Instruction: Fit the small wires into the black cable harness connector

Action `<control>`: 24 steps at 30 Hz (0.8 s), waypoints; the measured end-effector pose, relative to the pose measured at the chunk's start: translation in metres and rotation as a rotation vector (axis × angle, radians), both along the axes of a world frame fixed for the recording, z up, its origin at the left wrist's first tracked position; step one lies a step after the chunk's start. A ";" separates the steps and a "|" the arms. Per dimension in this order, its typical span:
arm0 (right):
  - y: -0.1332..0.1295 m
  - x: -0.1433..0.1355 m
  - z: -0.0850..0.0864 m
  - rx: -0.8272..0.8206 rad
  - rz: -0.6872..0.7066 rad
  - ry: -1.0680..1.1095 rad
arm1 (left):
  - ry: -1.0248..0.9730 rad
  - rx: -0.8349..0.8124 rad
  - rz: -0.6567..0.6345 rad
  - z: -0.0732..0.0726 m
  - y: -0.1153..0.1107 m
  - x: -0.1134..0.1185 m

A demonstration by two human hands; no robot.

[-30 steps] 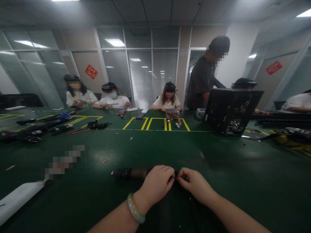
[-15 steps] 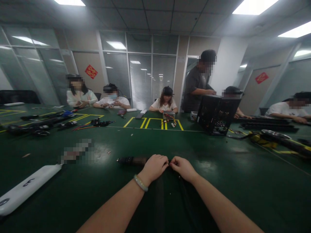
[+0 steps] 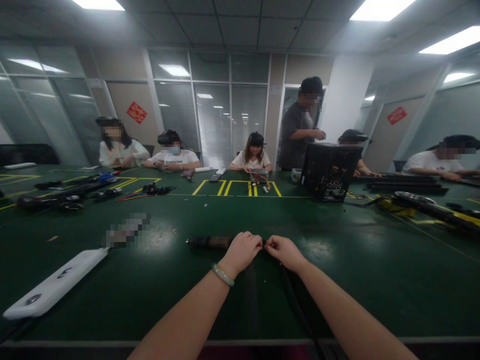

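A dark cylindrical tool with a brownish middle lies on the green table, its metal tip pointing left. My left hand, with a bangle at the wrist, is wrapped over the tool's right part. My right hand is pinched close beside it, at the tool's right end; what its fingertips hold is too small to make out. From under the right hand a black cord runs down to the table's front edge.
A white power strip lies at the left on the green table. Farther back are black parts with wires, a black computer case and a yellow-and-black item. Several people are across the table.
The view has shifted slightly, bringing the table's front edge into sight. Both hands stay closed at the tool. The standing person's hand has risen above the computer case.
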State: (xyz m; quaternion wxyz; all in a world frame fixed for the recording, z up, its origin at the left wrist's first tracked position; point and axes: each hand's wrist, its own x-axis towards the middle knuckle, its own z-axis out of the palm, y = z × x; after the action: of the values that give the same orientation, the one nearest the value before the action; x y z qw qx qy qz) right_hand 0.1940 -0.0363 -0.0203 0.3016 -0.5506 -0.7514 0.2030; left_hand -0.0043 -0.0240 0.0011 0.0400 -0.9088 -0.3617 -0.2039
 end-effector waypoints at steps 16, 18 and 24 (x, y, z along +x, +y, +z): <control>0.002 -0.003 0.005 0.022 0.006 -0.065 | -0.063 -0.041 -0.020 -0.001 0.003 -0.003; 0.003 -0.002 0.004 0.023 0.000 -0.061 | -0.067 -0.042 -0.018 -0.002 0.005 -0.003; 0.009 -0.002 0.005 0.014 -0.003 -0.057 | -0.075 -0.048 0.003 -0.005 0.011 0.000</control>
State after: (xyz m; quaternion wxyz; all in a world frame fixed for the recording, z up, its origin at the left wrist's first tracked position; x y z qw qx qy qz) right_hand 0.1925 -0.0270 -0.0154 0.2841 -0.5552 -0.7603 0.1813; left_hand -0.0038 -0.0129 -0.0040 0.0048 -0.9007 -0.3692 -0.2289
